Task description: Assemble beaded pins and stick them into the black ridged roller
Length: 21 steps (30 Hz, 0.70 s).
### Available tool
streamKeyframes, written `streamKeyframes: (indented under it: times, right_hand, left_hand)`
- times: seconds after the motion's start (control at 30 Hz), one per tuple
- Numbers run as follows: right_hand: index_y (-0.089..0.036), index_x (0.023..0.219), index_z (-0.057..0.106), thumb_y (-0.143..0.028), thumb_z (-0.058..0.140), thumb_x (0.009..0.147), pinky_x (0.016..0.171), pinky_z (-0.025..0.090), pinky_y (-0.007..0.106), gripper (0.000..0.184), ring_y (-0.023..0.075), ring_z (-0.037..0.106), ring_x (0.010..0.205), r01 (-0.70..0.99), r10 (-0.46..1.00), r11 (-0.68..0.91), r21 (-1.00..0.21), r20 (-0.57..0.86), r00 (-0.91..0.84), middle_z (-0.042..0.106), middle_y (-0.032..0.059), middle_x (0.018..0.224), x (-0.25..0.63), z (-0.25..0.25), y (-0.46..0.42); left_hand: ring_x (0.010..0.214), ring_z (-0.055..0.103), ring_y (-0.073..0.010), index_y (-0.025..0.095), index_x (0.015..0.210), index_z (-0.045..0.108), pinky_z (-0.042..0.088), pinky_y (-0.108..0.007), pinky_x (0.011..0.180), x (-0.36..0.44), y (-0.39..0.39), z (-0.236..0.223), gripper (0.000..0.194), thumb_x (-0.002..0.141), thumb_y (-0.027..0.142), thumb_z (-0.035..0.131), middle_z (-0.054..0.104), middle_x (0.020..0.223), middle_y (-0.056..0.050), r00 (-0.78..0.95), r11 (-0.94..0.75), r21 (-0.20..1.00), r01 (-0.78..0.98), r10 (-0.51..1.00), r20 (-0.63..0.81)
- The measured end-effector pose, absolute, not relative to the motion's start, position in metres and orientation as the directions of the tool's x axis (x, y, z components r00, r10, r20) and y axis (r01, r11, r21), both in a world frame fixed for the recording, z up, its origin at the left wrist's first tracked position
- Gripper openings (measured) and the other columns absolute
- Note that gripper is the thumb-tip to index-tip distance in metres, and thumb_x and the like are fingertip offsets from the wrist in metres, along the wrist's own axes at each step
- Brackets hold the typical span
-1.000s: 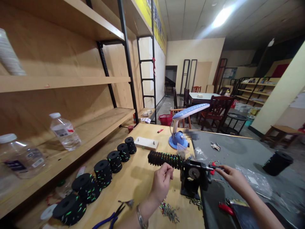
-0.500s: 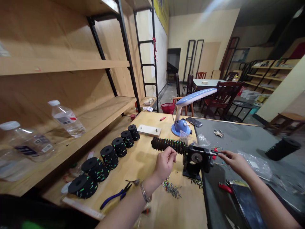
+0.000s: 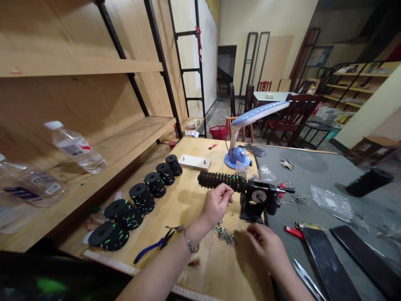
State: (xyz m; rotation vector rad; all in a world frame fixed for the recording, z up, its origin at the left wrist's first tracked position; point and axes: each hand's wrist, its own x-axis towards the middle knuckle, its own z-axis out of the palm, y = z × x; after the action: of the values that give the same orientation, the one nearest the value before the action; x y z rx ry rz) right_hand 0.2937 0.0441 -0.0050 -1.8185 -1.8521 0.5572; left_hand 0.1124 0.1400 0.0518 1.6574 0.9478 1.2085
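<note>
From where I'm standing, the thing being worked on is a black ribbed roll [image 3: 219, 181], lying sideways on a spindle and sticking out to the left from a small black metal mount [image 3: 255, 203]. The mount stands on the front part of the wooden desk [image 3: 188, 196], near its right edge. The roll's ridges are tightly packed, flecked with yellow and green, and it looks rough and bristly rather than smooth.

The person's left hand [image 3: 217, 205], a metal bangle [image 3: 190, 241] on its wrist, is clenched into a pinch just under the roll. I can't tell whether the fingertips touch the roll or hold some tiny piece. The right hand [image 3: 265, 246] hangs lower, in front of the mount, with its fingers loosely curled and nothing showing in its grip.

Between the hands, a small heap of coloured bits [image 3: 223, 234] lies on the desk. Six more black rolls [image 3: 141, 197] stand in a line on their ends to the left, and blue-handled pliers [image 3: 153, 251] lie by the left forearm. Behind the mount are a blue lamp [image 3: 236, 158] and a pegged board [image 3: 194, 162].
</note>
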Motion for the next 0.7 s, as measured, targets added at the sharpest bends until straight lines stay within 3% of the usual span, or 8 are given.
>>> streamKeyframes:
  times: [0.17,0.53,0.7]
  right_hand:
    - [-0.022,0.083,0.068,-0.019,0.053,0.083,0.067,0.042,0.024,0.015,0.0207,0.066,0.083,0.871,0.991,0.048,-0.49,-0.083,-0.102,0.074,0.0058,0.089,0.251,-0.014,0.074]
    - [-0.02,0.081,0.071,-0.022,0.061,0.082,0.06,0.037,0.025,0.01,0.0247,0.069,0.08,0.94,0.969,0.062,-0.334,-0.207,-0.137,0.076,0.0093,0.085,0.228,-0.005,0.095]
    - [-0.017,0.082,0.073,-0.015,0.055,0.081,0.061,0.039,0.028,0.018,0.0292,0.07,0.08,0.968,0.966,0.034,-0.249,-0.24,-0.096,0.076,0.016,0.087,0.218,-0.006,0.099]
  left_hand:
    - [0.052,0.052,-0.0108,0.018,0.073,0.06,0.041,-0.02,0.051,0.111,0.14,0.052,0.023,0.09,0.032,0.052,0.059,0.059,0.002,0.246,-0.355,0.93,0.095,0.914,0.323]
    - [0.054,0.054,-0.0114,0.018,0.073,0.064,0.042,-0.02,0.054,0.111,0.141,0.053,0.022,0.089,0.027,0.052,0.061,0.06,0.001,0.249,-0.373,0.923,0.093,0.906,0.341]
    - [0.055,0.056,-0.012,0.018,0.074,0.065,0.042,-0.021,0.055,0.11,0.141,0.052,0.022,0.09,0.026,0.052,0.062,0.06,0.001,0.247,-0.385,0.917,0.099,0.903,0.352]
